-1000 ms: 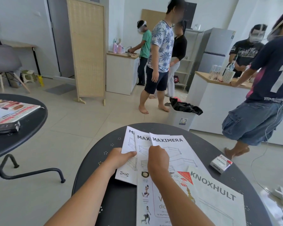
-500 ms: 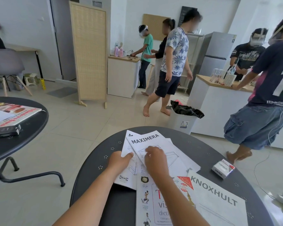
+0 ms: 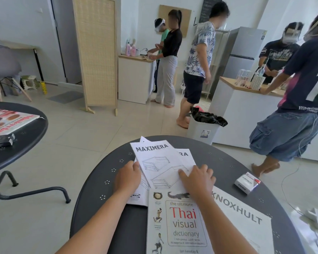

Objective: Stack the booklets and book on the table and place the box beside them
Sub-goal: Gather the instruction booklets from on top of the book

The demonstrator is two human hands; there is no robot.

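On the round dark table point(image 3: 103, 182) lie several white MAXIMERA booklets point(image 3: 160, 162), overlapping in a loose, skewed pile. My left hand point(image 3: 128, 177) grips the pile's left edge. Flat on the top booklet's near right corner rests my right hand point(image 3: 198, 177), fingers spread. Nearer to me lies the Thai visual dictionary book point(image 3: 178, 224), its far edge under the booklets. A large KNOXHULT booklet point(image 3: 246, 217) sticks out from under the book on the right. The small white and red box point(image 3: 247, 182) sits apart at the table's right side.
A second round table point(image 3: 26, 143) at the left holds a magazine and a dark object. A bin with a black bag point(image 3: 204, 129) stands just beyond my table. Several people stand around the counters point(image 3: 242, 99) further back and at the right.
The fanned MAXIMERA booklets have been drawn closer together, the top one turned over the others. My right hand shifted right to the top booklet's corner. The people behind walked to the right.
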